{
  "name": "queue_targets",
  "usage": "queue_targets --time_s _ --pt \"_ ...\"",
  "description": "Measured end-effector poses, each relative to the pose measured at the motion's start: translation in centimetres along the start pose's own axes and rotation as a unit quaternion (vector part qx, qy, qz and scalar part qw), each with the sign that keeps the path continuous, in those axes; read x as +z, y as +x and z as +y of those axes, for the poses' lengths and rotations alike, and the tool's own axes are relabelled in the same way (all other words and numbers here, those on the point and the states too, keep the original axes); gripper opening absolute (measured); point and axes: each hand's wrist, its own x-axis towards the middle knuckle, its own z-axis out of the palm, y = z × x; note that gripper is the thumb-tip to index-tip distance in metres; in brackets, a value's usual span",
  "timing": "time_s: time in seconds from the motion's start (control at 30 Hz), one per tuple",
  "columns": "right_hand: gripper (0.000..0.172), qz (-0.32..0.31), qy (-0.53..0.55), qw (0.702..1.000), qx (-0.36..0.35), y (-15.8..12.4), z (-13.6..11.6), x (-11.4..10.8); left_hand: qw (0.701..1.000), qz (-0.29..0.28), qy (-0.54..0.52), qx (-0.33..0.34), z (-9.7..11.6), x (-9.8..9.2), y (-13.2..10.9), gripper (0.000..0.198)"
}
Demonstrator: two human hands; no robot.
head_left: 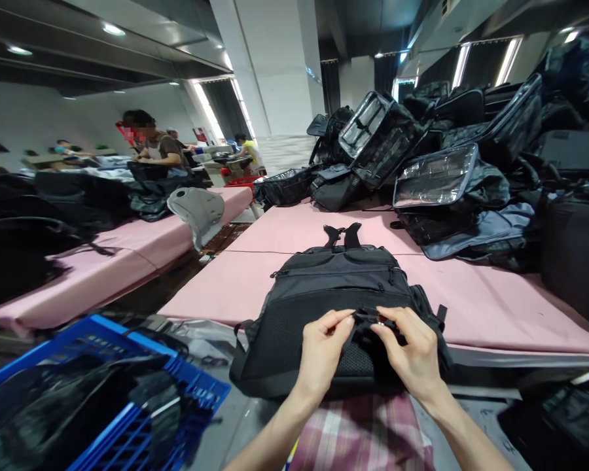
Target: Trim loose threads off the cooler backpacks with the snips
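Note:
A black backpack [324, 294] lies flat on the pink-covered table [255, 278], its two shoulder straps [352, 235] pointing away from me. Over its mesh panel, my left hand [324, 343] pinches one end of a small black strap piece [366, 316] between thumb and fingertips. My right hand [410, 343] grips the other end the same way, close beside the left. Whether a buckle sits between the fingers is too dark to make out. The part of the backpack nearest me is partly hidden by both hands.
A tall heap of black and camouflage bags [442, 170], some with silvery linings, covers the table's right back. At lower left stands a blue plastic basket [201, 379] holding dark bags. A grey chair [196, 209] stands by another pink table. A person [161, 150] works beyond it.

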Motion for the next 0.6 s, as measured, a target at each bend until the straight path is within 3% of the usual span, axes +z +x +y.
queue_targets --time_s 0.1,0.2,0.23,0.27,0.33,0.37,0.4,0.43,0.47,0.5,0.53,0.57,0.6 --pt "0.01 -0.006 -0.011 1.0 0.0 0.0 -0.5 0.1 0.994 0.007 0.093 0.058 0.0 0.2 -0.3 0.018" --pt "0.012 -0.006 0.021 0.997 0.07 -0.1 0.3 -0.7 0.988 -0.006 0.139 0.065 0.7 -0.2 -0.6 0.02" --pt "0.014 0.003 0.039 0.993 0.113 -0.2 1.3 -1.4 0.985 -0.056 0.153 0.06 1.2 -0.8 -0.7 0.021" --pt "0.018 0.015 0.053 0.986 0.159 -0.4 2.6 -2.2 0.973 -0.152 0.166 0.052 1.7 -1.7 -0.7 0.023" --pt "0.034 0.04 0.057 0.967 0.245 -0.8 6.1 -4.0 0.906 -0.379 0.182 0.044 2.7 -4.4 -0.4 0.027" --pt "0.044 0.037 0.041 0.959 0.276 -1.1 8.1 -4.9 0.868 -0.454 0.193 0.049 2.9 -6.1 -0.1 0.029" --pt "0.05 0.028 0.01 0.951 0.309 -1.3 10.1 -5.6 0.866 -0.446 0.218 0.063 2.9 -7.9 0.4 0.032" --pt "0.049 -0.011 -0.023 0.94 0.341 -1.6 11.9 -6.1 0.891 -0.358 0.265 0.085 2.6 -9.6 1.1 0.035" --pt "0.046 -0.048 -0.038 0.93 0.362 -1.9 13.4 -6.4 0.915 -0.22 0.321 0.104 2.0 -11.0 1.7 0.038" --pt "0.042 -0.079 -0.035 0.923 0.374 -2.1 14.6 -6.4 0.915 -0.081 0.377 0.117 1.3 -12.0 2.5 0.04" --pt "0.038 -0.102 -0.018 0.919 0.379 -2.3 15.4 -6.1 0.897 0.012 0.422 0.135 0.4 -12.4 3.1 0.042" --pt "0.035 -0.113 0.007 0.919 0.378 -2.4 16.0 -5.7 0.875 0.05 0.456 0.154 -0.4 -12.2 3.7 0.042" --pt "0.034 -0.112 0.03 0.92 0.375 -2.5 16.3 -5.2 0.857 0.04 0.483 0.177 -1.2 -11.4 4.2 0.04"
